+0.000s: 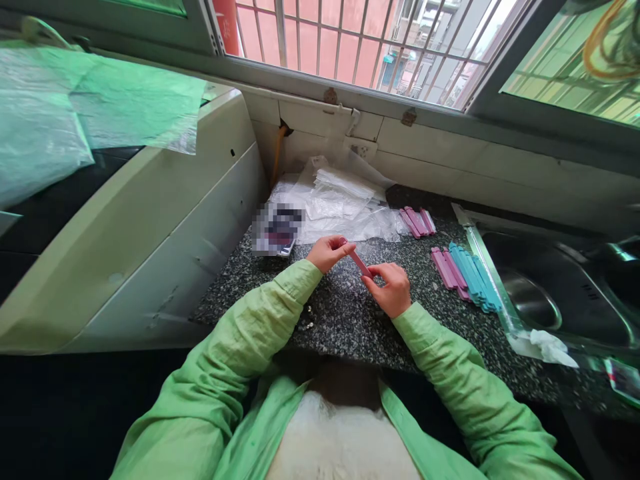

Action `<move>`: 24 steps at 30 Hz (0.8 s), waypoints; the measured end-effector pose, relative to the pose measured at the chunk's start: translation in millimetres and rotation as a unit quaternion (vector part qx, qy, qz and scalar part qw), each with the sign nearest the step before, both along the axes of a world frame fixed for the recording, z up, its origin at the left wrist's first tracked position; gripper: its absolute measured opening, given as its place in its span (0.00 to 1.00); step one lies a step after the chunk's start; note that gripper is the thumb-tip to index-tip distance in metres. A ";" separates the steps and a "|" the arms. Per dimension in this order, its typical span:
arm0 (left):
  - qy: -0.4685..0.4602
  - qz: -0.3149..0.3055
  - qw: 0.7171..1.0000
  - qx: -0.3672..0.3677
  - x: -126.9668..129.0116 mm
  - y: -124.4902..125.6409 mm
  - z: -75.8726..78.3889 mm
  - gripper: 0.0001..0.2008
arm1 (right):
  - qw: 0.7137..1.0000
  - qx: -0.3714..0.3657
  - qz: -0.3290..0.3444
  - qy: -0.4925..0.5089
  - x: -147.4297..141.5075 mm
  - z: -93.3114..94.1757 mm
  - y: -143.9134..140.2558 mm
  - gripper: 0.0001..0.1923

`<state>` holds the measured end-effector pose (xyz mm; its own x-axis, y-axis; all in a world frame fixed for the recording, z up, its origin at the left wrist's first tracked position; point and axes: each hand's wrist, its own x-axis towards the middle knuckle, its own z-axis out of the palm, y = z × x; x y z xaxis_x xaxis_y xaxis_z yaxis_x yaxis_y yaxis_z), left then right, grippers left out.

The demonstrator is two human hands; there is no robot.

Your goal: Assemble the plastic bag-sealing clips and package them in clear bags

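A slim pink clip stick (pixel 359 261) is held at both ends above the speckled granite counter (pixel 345 313). My left hand (pixel 327 252) pinches its far end and my right hand (pixel 389 288) grips its near end. A row of pink sticks (pixel 449 268) and blue sticks (pixel 474 276) lies to the right of my hands. A smaller group of pink sticks (pixel 417 221) lies further back. Clear plastic bags (pixel 340 200) are piled behind my hands.
A steel sink (pixel 550 293) sits at the right with a crumpled white tissue (pixel 547 347) at its edge. A cream-coloured appliance (pixel 130 233) under green plastic sheeting (pixel 75 107) stands at the left. A barred window (pixel 350 40) runs along the back wall.
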<state>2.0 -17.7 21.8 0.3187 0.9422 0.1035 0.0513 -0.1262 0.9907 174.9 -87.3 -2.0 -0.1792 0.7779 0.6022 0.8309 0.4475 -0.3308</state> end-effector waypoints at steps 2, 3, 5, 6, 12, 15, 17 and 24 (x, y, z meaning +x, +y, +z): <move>-0.005 0.004 1.000 0.004 -2.3 0.9 2.6 0.21 | 0.998 -0.035 0.012 0.052 -4.9 -1.0 2.0 0.06; -0.008 0.004 1.000 0.006 -3.4 1.6 3.6 0.21 | 0.995 -0.051 0.021 0.078 -7.3 -1.4 2.9 0.06; -0.010 0.001 1.000 0.012 -5.0 3.1 4.4 0.21 | 0.989 -0.077 0.038 0.120 -11.0 -2.0 4.2 0.07; -0.010 -0.001 1.000 0.017 -5.5 3.9 4.2 0.21 | 0.986 -0.088 0.045 0.134 -12.2 -2.3 4.6 0.07; -0.005 -0.020 0.999 0.034 -5.4 6.7 -1.6 0.19 | 0.980 -0.111 0.045 0.161 -11.8 -4.8 3.8 0.07; -0.005 -0.029 0.999 0.033 -5.2 7.2 -4.0 0.19 | 0.980 -0.111 0.046 0.156 -10.6 -5.9 3.4 0.07; -0.007 -0.033 0.999 0.031 -5.3 7.5 -4.9 0.19 | 0.981 -0.111 0.047 0.151 -10.0 -6.2 3.3 0.06; -0.019 -0.039 0.999 0.016 -4.9 7.7 -5.0 0.19 | 0.984 -0.105 0.041 0.137 -8.9 -6.6 3.3 0.06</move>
<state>-2.9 -10.0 16.7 0.3855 0.9111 0.1459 0.0023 -0.1591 0.9873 166.0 -84.0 -8.6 -0.0986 0.8799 0.4648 0.6616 0.4069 -0.6299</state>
